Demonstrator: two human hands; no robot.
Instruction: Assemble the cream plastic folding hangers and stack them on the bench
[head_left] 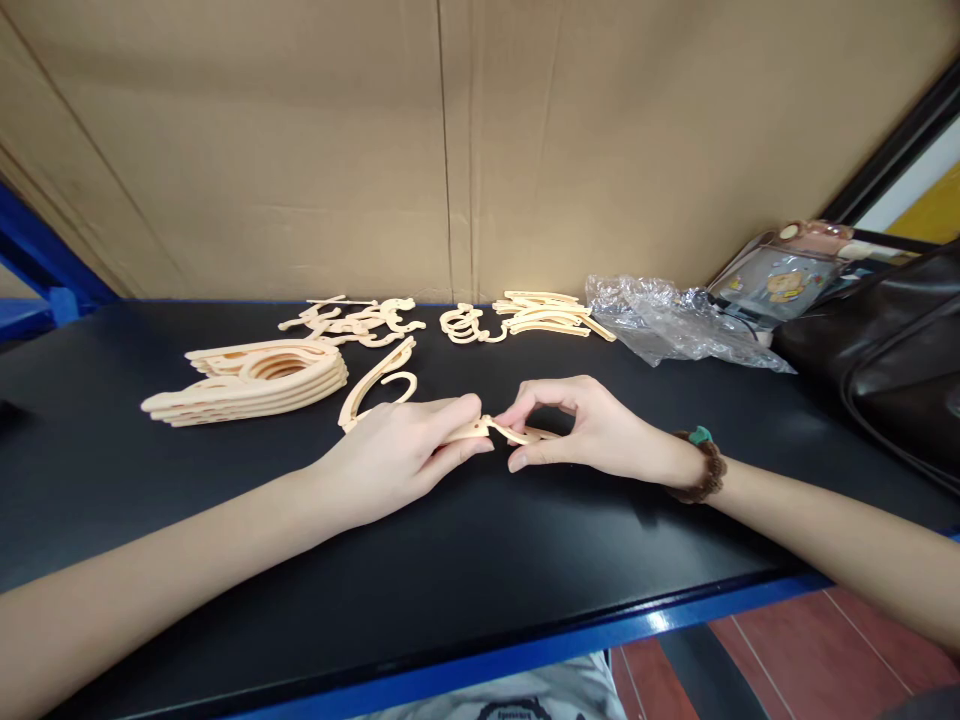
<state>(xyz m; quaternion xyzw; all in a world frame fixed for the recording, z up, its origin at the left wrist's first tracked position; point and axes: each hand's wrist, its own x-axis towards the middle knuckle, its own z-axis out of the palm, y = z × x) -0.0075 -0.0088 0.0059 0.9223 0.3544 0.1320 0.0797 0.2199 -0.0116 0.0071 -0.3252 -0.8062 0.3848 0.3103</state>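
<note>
My left hand point(409, 445) is closed around a cream plastic hanger piece point(471, 431), which pokes out between thumb and fingers. My right hand point(574, 425) pinches a thin, curved cream hanger piece point(514, 434) beside it. The ends of the two pieces meet between my hands; whether they are joined I cannot tell. Just behind my left hand lie a cream hanger arm point(377, 380) and a hook point(407, 380), partly hidden by the hand. To the left, several folded hangers point(247, 385) are stacked neatly.
Loose hanger parts point(360, 322) lie at the back left of the black table point(450, 570). Hooks point(461, 324) and straight arms point(551, 314) lie at the back middle. Crumpled clear plastic bags point(667, 315) and a dark leather bag point(877, 340) occupy the right. Cardboard point(300, 150) stands behind.
</note>
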